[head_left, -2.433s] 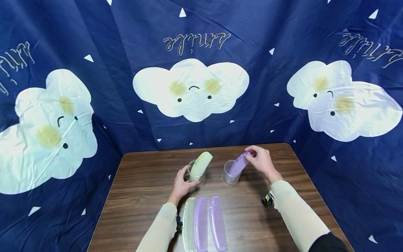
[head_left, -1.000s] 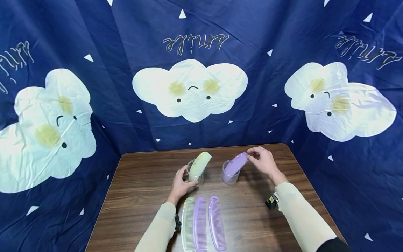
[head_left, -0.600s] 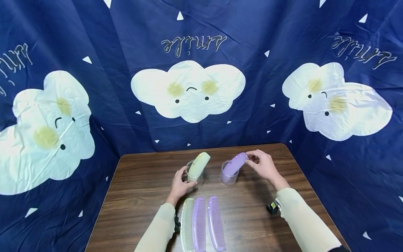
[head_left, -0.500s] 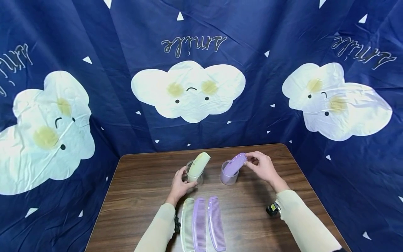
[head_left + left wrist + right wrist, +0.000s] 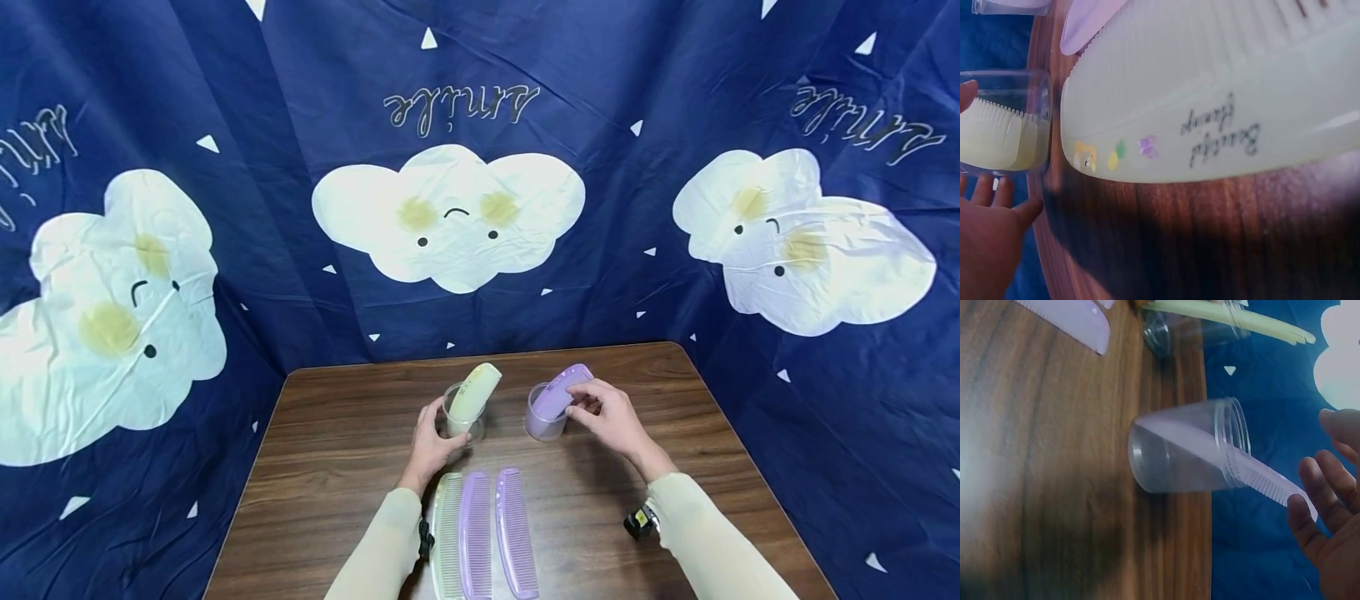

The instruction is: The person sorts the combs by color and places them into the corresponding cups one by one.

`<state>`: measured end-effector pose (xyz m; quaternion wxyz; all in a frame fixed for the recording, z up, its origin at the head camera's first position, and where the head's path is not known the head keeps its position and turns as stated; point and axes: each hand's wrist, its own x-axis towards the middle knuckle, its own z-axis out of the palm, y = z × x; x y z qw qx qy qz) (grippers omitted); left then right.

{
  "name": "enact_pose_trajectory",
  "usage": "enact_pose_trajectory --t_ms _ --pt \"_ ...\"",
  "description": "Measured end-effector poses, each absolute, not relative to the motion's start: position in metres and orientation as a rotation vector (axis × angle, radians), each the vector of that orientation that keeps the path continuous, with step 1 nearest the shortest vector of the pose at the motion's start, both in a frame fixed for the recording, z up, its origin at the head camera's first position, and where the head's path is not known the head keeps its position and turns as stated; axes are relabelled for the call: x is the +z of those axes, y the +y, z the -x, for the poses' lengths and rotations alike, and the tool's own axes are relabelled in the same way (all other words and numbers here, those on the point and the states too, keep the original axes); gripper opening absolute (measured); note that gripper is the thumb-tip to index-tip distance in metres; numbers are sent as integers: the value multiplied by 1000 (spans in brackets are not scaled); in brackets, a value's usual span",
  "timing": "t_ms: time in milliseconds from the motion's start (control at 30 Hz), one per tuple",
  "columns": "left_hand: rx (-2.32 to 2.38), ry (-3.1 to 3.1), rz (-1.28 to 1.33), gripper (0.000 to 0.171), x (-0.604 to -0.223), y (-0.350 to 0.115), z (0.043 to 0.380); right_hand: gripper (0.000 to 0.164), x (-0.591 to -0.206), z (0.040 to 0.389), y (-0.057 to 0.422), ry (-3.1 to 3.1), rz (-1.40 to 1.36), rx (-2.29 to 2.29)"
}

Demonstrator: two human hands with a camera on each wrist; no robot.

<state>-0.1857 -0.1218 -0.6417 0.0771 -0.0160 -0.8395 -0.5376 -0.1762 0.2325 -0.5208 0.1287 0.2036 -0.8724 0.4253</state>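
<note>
In the head view my left hand (image 5: 430,443) holds a clear plastic cup (image 5: 477,430), fingers on its far side and thumb at the near side. A pale green comb (image 5: 476,392) leans in that cup, its end sticking out over the rim. To the right, a second clear cup (image 5: 1179,478) stands upright with a purple comb (image 5: 1263,470) slanting out of it. Loosely bent, my right hand (image 5: 613,417) is beside this comb and cup; in the right wrist view the fingers are near the comb's upper end and pinch nothing.
Three combs lie side by side on the wooden table (image 5: 322,467): a pale green comb (image 5: 447,533) at the left, a purple comb (image 5: 476,533) beside it and another purple comb (image 5: 516,529) at the right. A blue curtain (image 5: 480,325) with white clouds surrounds the table.
My right hand has let go of the purple comb's upper end and moved down and toward me, beside the cup. The purple comb leans lower in its cup. The left hand keeps its hold.
</note>
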Motion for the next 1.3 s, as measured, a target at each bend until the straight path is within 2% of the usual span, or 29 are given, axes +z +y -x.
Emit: enact_pose_trajectory --t_ms 367,1000,1300 --pt "-1671 -2519 47 96 -639 -114 187 29 -543 161 219 -2563 -671 1318" --pt "-1845 -2463 17 92 -635 -114 189 29 -567 149 197 -2643 -761 1380" --pt "-1810 -2503 42 93 -634 -116 190 39 -578 146 188 -2712 -813 1461"
